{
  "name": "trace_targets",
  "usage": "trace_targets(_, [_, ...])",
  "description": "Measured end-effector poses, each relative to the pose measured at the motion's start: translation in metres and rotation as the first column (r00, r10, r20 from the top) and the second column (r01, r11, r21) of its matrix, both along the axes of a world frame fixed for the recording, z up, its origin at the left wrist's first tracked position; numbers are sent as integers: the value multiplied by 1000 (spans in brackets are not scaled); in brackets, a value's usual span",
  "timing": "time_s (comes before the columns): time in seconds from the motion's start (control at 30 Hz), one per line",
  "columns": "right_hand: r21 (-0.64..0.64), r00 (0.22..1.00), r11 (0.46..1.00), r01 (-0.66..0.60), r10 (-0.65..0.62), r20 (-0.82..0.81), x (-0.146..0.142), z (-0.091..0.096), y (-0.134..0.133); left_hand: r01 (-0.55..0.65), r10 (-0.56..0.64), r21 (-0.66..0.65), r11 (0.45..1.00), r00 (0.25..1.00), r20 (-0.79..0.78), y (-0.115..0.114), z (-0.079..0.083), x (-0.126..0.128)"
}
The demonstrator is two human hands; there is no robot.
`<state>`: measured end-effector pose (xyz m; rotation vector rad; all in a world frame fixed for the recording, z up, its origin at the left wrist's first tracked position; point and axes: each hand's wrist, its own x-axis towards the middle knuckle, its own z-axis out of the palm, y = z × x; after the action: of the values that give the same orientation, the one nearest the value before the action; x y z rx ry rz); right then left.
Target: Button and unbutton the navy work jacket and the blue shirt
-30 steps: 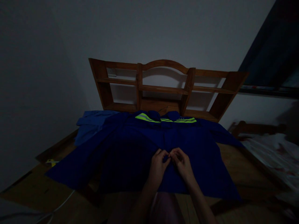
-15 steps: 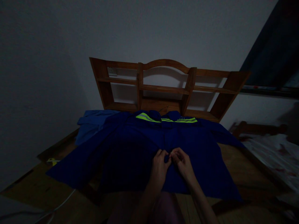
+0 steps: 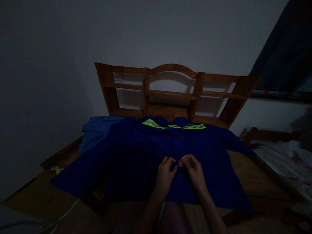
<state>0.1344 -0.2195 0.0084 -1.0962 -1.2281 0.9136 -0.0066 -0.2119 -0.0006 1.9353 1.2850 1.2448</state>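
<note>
A dark blue work jacket (image 3: 204, 169) with bright yellow-green reflective stripes across its chest lies spread out, collar at the far side and sleeves out to both sides. Over its front opening, my left hand (image 3: 165, 172) pinches the jacket's front edge between bent fingers and thumb. Close beside it on the right, my right hand (image 3: 193, 167) has thumb and fingers pressed together at the same front edge. A small gap lies between the two sets of fingertips. Whatever small piece sits in the fingertips is too dark to make out.
Behind the jacket stands a wooden shelf unit (image 3: 172, 95) against the wall. Folded lighter blue cloth (image 3: 95, 133) rests at the left. The wooden tabletop (image 3: 246, 172) shows at right, near a bed with pale bedding (image 3: 287, 162). A white cable (image 3: 67, 213) hangs at lower left.
My right hand has shifted slightly right, so the fingertips of both hands are a little further apart. The jacket lies as before; the view has tilted slightly.
</note>
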Motion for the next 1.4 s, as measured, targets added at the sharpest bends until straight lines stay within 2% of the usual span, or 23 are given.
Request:
trace_targets(0.2, [32,973,994,106,-110,201,-2,-5,0,-7,7,-13,1000,1000,5,-1,2,-1])
trace_targets(0.4, [112,882,983,142,-177,437,-6,-4,-3,-22,22,13,1000,1000,7,-2,3,0])
trace_targets(0.57, [146,810,976,163,-217,545,-9,1,-5,-15,15,21,1000,1000,6,-1,2,0])
trace_targets(0.73, [185,786,971,153,-233,572,-12,1,-5,-18,18,24,1000,1000,-2,-1,0,0])
trace_targets(1.1, [233,790,957,172,-276,548,-11,-4,-5,-49,49,15,999,999,5,-1,-1,1])
trace_targets(1.4, [194,833,967,163,-240,498,-8,-6,-3,-60,64,-51,997,995,77,3,0,-2])
